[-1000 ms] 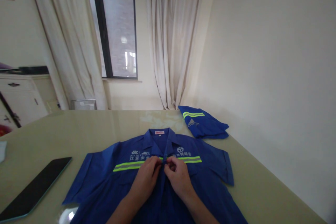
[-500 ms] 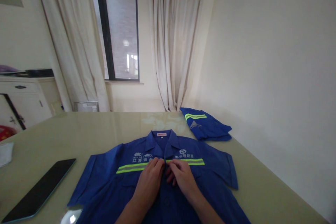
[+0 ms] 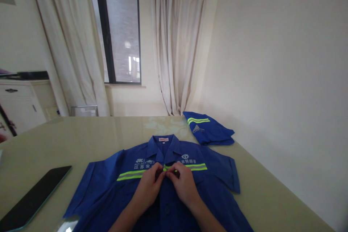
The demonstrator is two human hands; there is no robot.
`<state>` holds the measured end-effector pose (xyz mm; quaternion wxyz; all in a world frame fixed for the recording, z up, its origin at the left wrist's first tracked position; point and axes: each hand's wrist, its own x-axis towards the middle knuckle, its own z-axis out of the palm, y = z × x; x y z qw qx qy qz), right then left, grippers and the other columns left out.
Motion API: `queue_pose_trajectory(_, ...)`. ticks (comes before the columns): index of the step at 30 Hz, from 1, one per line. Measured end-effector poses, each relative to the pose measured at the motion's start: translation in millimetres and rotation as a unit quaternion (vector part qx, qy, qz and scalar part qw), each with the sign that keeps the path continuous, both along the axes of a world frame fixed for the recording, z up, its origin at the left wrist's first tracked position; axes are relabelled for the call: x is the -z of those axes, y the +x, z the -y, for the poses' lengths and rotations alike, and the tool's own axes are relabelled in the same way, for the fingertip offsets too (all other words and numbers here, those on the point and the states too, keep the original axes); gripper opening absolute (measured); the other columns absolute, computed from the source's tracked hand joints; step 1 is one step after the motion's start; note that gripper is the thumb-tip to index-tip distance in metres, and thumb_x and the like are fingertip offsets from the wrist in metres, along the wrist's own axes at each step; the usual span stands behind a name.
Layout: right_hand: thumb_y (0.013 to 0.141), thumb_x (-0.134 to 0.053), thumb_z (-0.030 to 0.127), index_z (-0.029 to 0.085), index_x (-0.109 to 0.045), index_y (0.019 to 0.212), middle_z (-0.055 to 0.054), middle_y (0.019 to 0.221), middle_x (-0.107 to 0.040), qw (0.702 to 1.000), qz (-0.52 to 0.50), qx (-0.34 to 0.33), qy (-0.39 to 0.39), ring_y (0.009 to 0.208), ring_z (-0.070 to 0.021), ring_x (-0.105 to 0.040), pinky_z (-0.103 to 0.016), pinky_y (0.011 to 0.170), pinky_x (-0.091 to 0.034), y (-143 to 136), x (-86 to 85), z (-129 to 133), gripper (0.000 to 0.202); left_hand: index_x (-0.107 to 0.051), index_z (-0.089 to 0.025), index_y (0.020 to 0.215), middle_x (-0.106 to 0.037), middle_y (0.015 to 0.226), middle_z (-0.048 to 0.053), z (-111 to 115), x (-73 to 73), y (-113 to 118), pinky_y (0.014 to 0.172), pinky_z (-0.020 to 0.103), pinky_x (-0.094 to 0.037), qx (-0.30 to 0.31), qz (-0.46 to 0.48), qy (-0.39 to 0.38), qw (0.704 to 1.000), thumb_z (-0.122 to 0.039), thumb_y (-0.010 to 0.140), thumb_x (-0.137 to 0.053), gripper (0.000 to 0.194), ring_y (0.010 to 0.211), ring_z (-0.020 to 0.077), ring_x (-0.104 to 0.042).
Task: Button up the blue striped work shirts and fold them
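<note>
We have the blue shirt [image 3: 210, 188] spread front up on the table [image 3: 87, 134], in the near middle, its collar [image 3: 175, 145] pointing to the far side and its near part running out of view. Our left hand [image 3: 148, 186] and right hand [image 3: 185, 185] meet over its front edge, level with the bright stripe [image 3: 130, 175]. The thumb and forefinger of each hand are pinched together on the cloth there, tips nearly touching; we cannot fairly tell whether a button sits between them, since the fingers cover the spot.

As for how far along we are, the laying out looks done: the collar lies open in a V, and the left sleeve [image 3: 88, 186] and right sleeve [image 3: 231, 175] are spread to either side. Nearer to us than the hands, the front edges lie together, with one dark button [image 3: 167, 209] showing on them. We judge the closing of the front to be partway through, with the spot under our fingers in hand; how many buttons are left we cannot say. No folding of this shirt is begun. On the far right, beyond its shoulder, another blue garment [image 3: 214, 134] lies already folded.
</note>
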<state>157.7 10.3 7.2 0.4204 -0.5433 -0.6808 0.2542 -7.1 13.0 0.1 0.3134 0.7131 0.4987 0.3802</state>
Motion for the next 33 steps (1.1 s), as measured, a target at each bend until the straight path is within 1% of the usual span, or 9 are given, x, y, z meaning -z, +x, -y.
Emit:
queue_pose_trajectory(5,0.080,-0.068,0.017,0.018,-0.070,0.073,-0.001,0.071,-0.067,0.999,-0.039,0.030,-0.014,0.066,-0.0168,-0.060,-0.026,0.063,-0.041,11,3.2,-11,0.007,-0.058,-0.021,0.085,-0.065,0.074,0.001,-6,4.3,-6,0.064,0.029,-0.042,-0.006,0.059,-0.055,0.997,-0.042,0.085,-0.055,0.021,0.068,0.0199,-0.061)
queue_pose_trajectory(8,0.083,-0.067,0.020,0.017,-0.072,0.079,-0.001,0.073,-0.068,0.998,-0.058,0.003,-0.017,0.066,-0.0167,-0.060,-0.026,0.063,-0.042,12,5.0,-13,0.007,-0.062,-0.019,0.087,-0.069,0.078,0.003,-5,6.2,-8,0.065,0.030,-0.045,0.008,0.082,-0.080,0.993,-0.043,0.083,-0.058,0.024,0.072,0.0214,-0.064)
queue_pose_trajectory(14,0.083,-0.069,0.016,0.019,-0.077,0.084,-0.002,0.082,-0.067,0.996,-0.040,-0.065,0.036,0.071,-0.0150,-0.061,-0.024,0.066,-0.043,6,1.5,-3,0.009,-0.065,-0.019,0.087,-0.072,0.081,0.004,-4,7.3,-8,0.069,0.032,-0.047,0.005,0.091,-0.066,0.994,-0.043,0.083,-0.059,0.025,0.076,0.0231,-0.065)
queue_pose_trajectory(17,0.080,-0.071,0.012,0.020,-0.078,0.088,-0.001,0.085,-0.066,0.996,-0.024,-0.076,0.035,0.068,-0.0135,-0.060,-0.023,0.064,-0.043,4,-1.0,0,0.013,-0.067,-0.019,0.085,-0.070,0.078,0.004,-7,8.2,-10,0.068,0.032,-0.046,0.001,0.100,-0.074,0.992,-0.046,0.082,-0.060,0.029,0.075,0.0234,-0.065)
queue_pose_trajectory(21,0.079,-0.072,0.009,0.021,-0.079,0.089,-0.001,0.085,-0.066,0.998,0.005,-0.054,0.029,0.068,-0.0133,-0.059,-0.024,0.065,-0.043,3,-1.6,3,0.017,-0.066,-0.018,0.083,-0.071,0.082,0.005,-10,11.8,-11,0.071,0.032,-0.046,0.024,0.119,-0.091,0.988,-0.046,0.082,-0.060,0.028,0.078,0.0230,-0.065)
queue_pose_trajectory(23,0.081,-0.072,0.010,0.022,-0.079,0.087,-0.001,0.085,-0.067,0.998,0.017,-0.044,0.041,0.072,-0.0144,-0.061,-0.024,0.068,-0.043,4,-1.9,3,0.015,-0.062,-0.019,0.086,-0.069,0.081,0.003,-10,14.4,-11,0.071,0.031,-0.046,0.031,0.130,-0.085,0.987,-0.043,0.083,-0.061,0.024,0.077,0.0210,-0.063)
queue_pose_trajectory(26,0.082,-0.071,0.012,0.023,-0.079,0.084,0.000,0.083,-0.068,0.998,0.025,-0.047,0.044,0.071,-0.0144,-0.060,-0.024,0.067,-0.042,5,-3.2,3,0.013,-0.053,-0.022,0.097,-0.059,0.072,-0.004,-8,15.8,-10,0.062,0.027,-0.041,0.027,0.137,-0.069,0.988,-0.039,0.084,-0.059,0.022,0.067,0.0171,-0.058)
queue_pose_trajectory(29,0.081,-0.071,0.013,0.022,-0.078,0.081,0.000,0.080,-0.067,0.998,0.012,-0.050,0.038,0.068,-0.0140,-0.058,-0.025,0.064,-0.040,6,-4.0,1,0.012,-0.046,-0.025,0.104,-0.053,0.069,-0.006,-3,10.3,-9,0.058,0.026,-0.038,0.033,0.090,-0.047,0.994,-0.034,0.088,-0.053,0.020,0.063,0.0172,-0.055)
queue_pose_trajectory(33,0.079,-0.070,0.016,0.021,-0.078,0.077,0.000,0.079,-0.067,0.998,-0.029,-0.051,0.028,0.066,-0.0141,-0.057,-0.025,0.063,-0.040,4,-2.2,-1,0.010,-0.047,-0.025,0.111,-0.058,0.074,-0.003,7,-5.1,-6,0.064,0.028,-0.039,0.015,-0.057,-0.008,0.998,-0.021,0.091,-0.046,0.020,0.069,0.0201,-0.061)
